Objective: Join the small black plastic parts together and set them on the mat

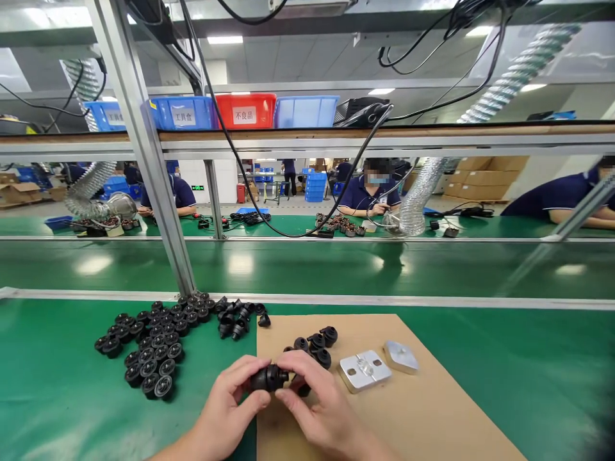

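Observation:
Between my two hands is a black plastic fitting (269, 378), rounded on its left and stepped and narrower on its right. My left hand (233, 400) grips the rounded end with thumb and fingers. On the narrower end, my right hand (319, 397) has its thumb and fingertips closed. Just behind my right hand, several assembled black fittings (317, 342) lie on a brown cardboard sheet (423, 410); some are partly hidden by my fingers. To the right of them are a silver metal block with two holes (364, 370) and a smaller metal block (401, 356).
Many round black caps (158, 346) and small black nozzle-like parts (235, 317) cover the green mat at left. A metal post (144, 141) rises behind them. A black cable (230, 141) hangs ahead. Bins (245, 110) stand on the shelf. Co-workers (372, 192) sit across the conveyor (307, 262).

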`<control>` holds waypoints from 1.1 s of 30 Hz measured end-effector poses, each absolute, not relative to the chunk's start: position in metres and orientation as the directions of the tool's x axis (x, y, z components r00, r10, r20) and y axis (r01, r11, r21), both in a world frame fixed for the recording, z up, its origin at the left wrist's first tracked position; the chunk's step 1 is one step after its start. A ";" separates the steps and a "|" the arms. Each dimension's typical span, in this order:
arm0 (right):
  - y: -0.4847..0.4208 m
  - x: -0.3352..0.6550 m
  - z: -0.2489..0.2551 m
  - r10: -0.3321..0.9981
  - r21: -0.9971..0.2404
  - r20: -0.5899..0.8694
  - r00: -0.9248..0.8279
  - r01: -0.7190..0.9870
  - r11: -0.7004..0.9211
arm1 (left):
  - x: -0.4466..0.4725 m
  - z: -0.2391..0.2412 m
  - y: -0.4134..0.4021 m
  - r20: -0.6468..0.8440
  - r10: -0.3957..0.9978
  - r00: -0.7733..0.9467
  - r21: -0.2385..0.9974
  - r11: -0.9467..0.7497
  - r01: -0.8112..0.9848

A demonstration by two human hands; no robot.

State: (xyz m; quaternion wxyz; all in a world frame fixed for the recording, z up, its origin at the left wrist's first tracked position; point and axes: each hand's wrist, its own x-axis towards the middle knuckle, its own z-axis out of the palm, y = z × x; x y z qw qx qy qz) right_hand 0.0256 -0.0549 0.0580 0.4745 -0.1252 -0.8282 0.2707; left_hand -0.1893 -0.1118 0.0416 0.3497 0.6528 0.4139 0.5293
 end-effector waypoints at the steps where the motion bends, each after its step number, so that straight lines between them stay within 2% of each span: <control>1: -0.055 0.025 0.058 0.457 -0.562 0.717 -0.526 -0.048 0.826 | -0.190 0.041 -0.112 0.396 0.913 0.096 0.897 -0.407 0.174; 7: -0.053 0.024 0.063 0.388 -0.494 0.747 -0.540 -0.060 0.867 | -0.193 0.037 -0.112 0.342 0.934 0.109 0.909 -0.358 0.216; 13: -0.048 0.027 0.071 0.229 -0.306 0.809 -0.541 -0.055 0.951 | -0.196 0.033 -0.110 0.286 0.952 0.108 0.932 -0.303 0.200; 17: -0.045 0.029 0.075 0.176 -0.255 0.815 -0.552 -0.070 0.964 | -0.194 0.041 -0.112 0.271 0.952 0.145 0.950 -0.289 0.119; 21: -0.045 0.029 0.076 0.142 -0.225 0.821 -0.553 -0.086 0.971 | -0.192 0.050 -0.114 0.280 0.947 0.159 0.946 -0.301 0.124; 25: -0.047 0.029 0.078 0.153 -0.236 0.812 -0.563 -0.078 0.969 | -0.193 0.052 -0.113 0.272 0.951 0.145 0.944 -0.293 0.150; 29: -0.051 0.028 0.076 0.240 -0.270 0.800 -0.550 0.026 0.962 | -0.193 0.054 -0.115 0.332 0.932 0.147 0.893 -0.360 0.270; 33: -0.052 0.031 0.074 0.245 -0.193 0.797 -0.552 0.152 0.969 | -0.195 0.051 -0.117 0.341 0.931 0.128 0.879 -0.364 0.308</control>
